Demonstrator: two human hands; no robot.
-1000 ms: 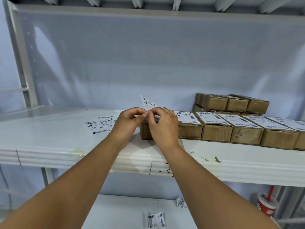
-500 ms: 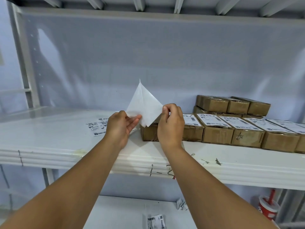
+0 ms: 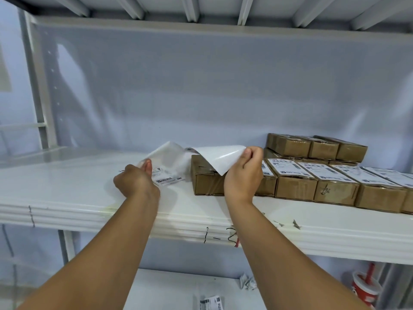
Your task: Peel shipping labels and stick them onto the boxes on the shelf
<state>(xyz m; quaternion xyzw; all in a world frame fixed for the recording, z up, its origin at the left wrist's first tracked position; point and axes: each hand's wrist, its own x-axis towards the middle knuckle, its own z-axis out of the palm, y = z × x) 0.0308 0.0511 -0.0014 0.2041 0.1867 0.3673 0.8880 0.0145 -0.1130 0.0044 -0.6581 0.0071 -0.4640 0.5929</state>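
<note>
My right hand pinches a corner of a white peeled label, which curls over the leftmost brown box on the white shelf. My left hand grips a translucent backing sheet, pulled off to the left and blurred. A stack of printed labels lies on the shelf beside my left hand. To the right runs a row of several brown boxes with labels on top.
Three more brown boxes sit stacked behind the row. Paper scraps lie near the shelf's front edge. On the lower shelf are crumpled paper, a loose label and a red-and-white cup at the right.
The hands have drawn apart: my left hand pulled the backing away to the left, and my right hand carried the peeled label down over the leftmost box.
</note>
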